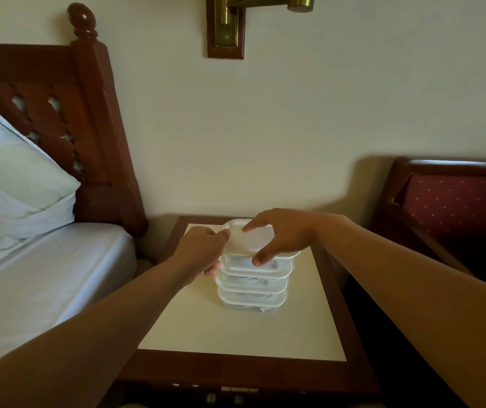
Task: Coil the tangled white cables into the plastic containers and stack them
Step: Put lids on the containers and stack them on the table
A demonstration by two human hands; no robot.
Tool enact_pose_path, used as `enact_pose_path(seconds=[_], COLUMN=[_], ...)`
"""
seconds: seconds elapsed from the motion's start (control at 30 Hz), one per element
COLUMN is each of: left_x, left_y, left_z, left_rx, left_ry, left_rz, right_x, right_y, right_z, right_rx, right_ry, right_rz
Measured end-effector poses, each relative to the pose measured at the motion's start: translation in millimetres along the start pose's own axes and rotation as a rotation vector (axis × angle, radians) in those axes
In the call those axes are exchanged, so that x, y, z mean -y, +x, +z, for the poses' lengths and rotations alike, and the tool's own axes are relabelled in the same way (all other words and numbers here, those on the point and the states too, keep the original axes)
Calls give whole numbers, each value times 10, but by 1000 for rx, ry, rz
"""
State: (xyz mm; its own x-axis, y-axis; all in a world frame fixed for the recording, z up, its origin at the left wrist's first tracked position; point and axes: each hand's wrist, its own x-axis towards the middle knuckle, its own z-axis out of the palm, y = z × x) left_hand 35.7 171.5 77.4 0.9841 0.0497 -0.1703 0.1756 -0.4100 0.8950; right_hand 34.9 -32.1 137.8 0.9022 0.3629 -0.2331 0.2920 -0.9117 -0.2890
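A stack of clear plastic containers [252, 287] stands on the nightstand [235, 334], with coiled white cables [247, 280] faintly visible inside. The top container [249, 240] has a white lid. My left hand [203, 250] grips the left side of the upper containers, thumb on the top lid's edge and fingers curled underneath. My right hand [277, 235] spans the top container from the right, its fingers spread, a fingertip on the lid and the thumb against the front rim.
A bed [44, 275] with a pillow [15, 178] and wooden headboard [88, 128] lies left of the nightstand. A red upholstered chair [456, 207] stands to the right. A brass wall lamp [230, 22] hangs above. Buttons line the nightstand's front panel [230, 391].
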Motion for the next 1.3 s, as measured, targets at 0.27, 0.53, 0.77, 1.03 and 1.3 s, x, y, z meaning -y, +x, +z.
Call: enact_pose_path(seconds=[0.27, 0.53, 0.77, 1.03, 1.3], left_x=[16, 16, 1, 6, -65], left_y=[40, 63, 69, 14, 14], left_z=[9, 19, 42, 72, 54], left_rx=[-36, 40, 97, 88, 13], left_ry=[19, 106, 100, 144, 337], left_rz=[25, 6, -36, -18, -1], right_x=[-44, -129, -214, -217, -188], right_y=[32, 85, 177, 85, -24], right_z=[43, 70, 244, 396, 365], right_rx=[5, 64, 21, -28, -499], right_ry=[30, 37, 130, 120, 643], right_rz=[-32, -24, -32, -47, 217])
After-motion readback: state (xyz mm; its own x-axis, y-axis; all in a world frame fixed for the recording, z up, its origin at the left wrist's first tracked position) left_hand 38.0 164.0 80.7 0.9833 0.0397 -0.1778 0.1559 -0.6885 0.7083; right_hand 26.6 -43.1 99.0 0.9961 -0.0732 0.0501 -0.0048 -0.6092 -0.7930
